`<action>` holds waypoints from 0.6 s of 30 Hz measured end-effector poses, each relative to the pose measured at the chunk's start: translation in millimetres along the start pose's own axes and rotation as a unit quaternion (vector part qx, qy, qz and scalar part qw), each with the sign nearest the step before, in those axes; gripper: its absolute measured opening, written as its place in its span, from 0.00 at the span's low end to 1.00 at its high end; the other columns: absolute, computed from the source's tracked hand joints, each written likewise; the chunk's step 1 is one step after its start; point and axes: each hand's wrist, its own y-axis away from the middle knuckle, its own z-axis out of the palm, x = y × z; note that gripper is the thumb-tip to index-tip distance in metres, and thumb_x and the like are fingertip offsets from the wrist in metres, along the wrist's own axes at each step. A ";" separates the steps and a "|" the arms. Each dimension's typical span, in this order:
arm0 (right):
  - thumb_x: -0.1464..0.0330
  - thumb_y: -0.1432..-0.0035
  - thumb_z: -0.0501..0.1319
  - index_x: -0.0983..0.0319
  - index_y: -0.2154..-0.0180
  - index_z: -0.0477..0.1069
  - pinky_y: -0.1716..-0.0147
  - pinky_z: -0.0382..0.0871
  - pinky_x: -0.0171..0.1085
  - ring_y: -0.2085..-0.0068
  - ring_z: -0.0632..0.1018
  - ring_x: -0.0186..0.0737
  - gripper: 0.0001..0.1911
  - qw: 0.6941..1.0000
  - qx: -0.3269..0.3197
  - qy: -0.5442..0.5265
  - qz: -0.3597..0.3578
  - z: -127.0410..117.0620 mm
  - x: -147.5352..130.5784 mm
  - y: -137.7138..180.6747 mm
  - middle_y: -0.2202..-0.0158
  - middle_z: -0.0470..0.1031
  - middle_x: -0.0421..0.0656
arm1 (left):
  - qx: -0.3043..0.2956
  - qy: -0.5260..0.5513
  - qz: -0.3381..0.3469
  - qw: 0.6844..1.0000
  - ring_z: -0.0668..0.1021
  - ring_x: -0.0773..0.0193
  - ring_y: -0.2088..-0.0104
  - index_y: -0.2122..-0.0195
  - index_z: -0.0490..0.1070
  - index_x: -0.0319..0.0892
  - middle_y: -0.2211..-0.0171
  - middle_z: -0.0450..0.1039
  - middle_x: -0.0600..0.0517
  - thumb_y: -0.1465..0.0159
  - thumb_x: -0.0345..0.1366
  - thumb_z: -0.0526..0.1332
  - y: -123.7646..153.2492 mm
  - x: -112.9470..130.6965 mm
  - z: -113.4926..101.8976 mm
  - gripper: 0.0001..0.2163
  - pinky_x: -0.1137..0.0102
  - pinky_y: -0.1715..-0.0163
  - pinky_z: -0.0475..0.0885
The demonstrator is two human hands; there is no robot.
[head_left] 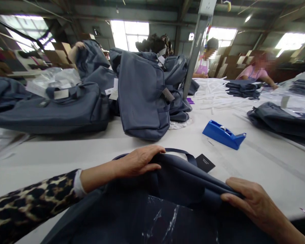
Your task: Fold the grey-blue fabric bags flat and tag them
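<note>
A dark blue bag (132,203) lies on the table right in front of me, with its mouth spread toward me. At the far edge of that mouth, my left hand (144,161) grips the rim with fingers over it and thumb inside. Farther right along the same rim, my right hand (251,196) pinches the fabric between thumb and fingers. Clear plastic (165,217) glints inside the bag. Behind the rim, a strap handle (180,150) arches up, and a black hang tag (205,163) rests beside it on the table.
A blue tape dispenser (223,134) stands on the white table (264,169). Beyond are an upright blue bag (141,95), a lying bag (66,108) and a metal post (194,47). White strips (210,89) are heaped farther back. Two people (256,71) work behind; another person's hand (78,45) shows left.
</note>
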 end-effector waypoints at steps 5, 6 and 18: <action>0.47 0.38 0.56 0.59 0.80 0.60 0.79 0.59 0.32 0.80 0.67 0.31 0.27 1.000 0.026 0.001 0.005 -4.8 0.3 5.5 0.82 0.62 0.37 | 0.000 -0.042 0.019 0.999 0.71 0.55 0.46 0.42 0.61 0.43 0.45 0.67 0.42 0.33 0.39 0.60 -6.0 6.9 9.5 0.19 0.64 0.47 0.68; 0.47 0.38 0.56 0.59 0.80 0.60 0.79 0.59 0.32 0.80 0.67 0.32 0.28 1.000 0.026 0.003 0.015 -5.5 2.3 7.0 0.82 0.62 0.37 | -0.015 -0.043 0.008 0.999 0.74 0.55 0.50 0.44 0.64 0.43 0.48 0.69 0.43 0.33 0.41 0.60 -6.6 8.9 8.5 0.17 0.65 0.51 0.69; 0.43 0.48 0.63 0.50 0.54 0.74 0.63 0.74 0.42 0.61 0.80 0.49 0.25 0.996 -0.076 0.051 0.018 -1.1 -27.0 -0.7 0.58 0.79 0.44 | -0.193 0.044 0.032 0.980 0.75 0.61 0.69 0.69 0.70 0.45 0.67 0.74 0.50 0.32 0.43 0.57 -1.3 49.7 -20.8 0.11 0.68 0.70 0.66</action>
